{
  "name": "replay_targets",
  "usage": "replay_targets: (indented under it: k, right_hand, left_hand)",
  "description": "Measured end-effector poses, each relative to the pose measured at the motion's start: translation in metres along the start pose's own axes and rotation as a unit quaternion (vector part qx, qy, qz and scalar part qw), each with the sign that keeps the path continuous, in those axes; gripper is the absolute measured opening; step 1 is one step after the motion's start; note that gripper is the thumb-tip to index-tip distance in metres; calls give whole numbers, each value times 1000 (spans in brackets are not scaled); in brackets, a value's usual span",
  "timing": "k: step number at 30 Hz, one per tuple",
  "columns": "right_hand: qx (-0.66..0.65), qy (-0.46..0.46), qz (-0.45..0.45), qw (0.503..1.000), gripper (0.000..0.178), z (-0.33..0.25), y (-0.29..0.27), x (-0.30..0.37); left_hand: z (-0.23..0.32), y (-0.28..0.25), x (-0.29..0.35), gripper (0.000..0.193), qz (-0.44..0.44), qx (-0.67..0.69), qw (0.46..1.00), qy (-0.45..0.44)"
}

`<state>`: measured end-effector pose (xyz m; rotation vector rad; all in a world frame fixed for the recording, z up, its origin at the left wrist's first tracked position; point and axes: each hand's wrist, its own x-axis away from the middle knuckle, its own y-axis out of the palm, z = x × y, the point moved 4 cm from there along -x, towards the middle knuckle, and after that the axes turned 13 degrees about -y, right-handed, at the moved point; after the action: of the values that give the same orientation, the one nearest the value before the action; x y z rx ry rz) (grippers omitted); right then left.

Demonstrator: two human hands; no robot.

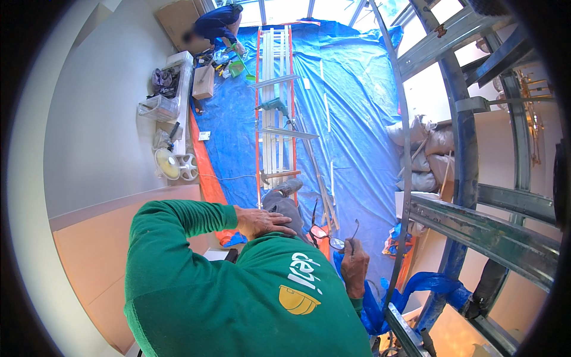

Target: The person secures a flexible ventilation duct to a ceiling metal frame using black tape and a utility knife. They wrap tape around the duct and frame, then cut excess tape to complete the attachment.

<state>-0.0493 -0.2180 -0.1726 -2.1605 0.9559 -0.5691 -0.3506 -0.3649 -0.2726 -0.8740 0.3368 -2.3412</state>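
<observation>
My left hand (264, 222) lies flat at the hem of my green sweatshirt (238, 297), over the grey trousers (279, 205), with its fingers stretched out and nothing in them. On the right, my right hand (355, 262) is closed on a pair of eyeglasses (337, 243) with dark and reddish frames, pinching one temple arm. The glasses hang tilted beside my body with the lenses pointing away. Past my shoe (289, 187), a hammer (282, 174) rests across a ladder (275, 59) with orange side rails. Farther up the ladder lies a green power drill (275, 106).
Blue tarp (357, 119) covers the floor. Metal framing (482, 232) stands close on my right, with stacked sacks (440, 141) behind it. A cardboard box (203, 82) and a white fan-like round thing (167, 163) line the left wall. Another person (217, 24) bends at the far left.
</observation>
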Motion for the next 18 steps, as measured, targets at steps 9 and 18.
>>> replay_targets:
  k: [9,18]
  right_hand:
    - [-35,14,-6,999,19,-5,0,-1]
    - [-35,14,-7,999,20,-5,2,-4]
  left_hand:
    - [1,-2,4,120,11,6,1000,3]
    - [-8,8,-2,131,33,5,999,16]
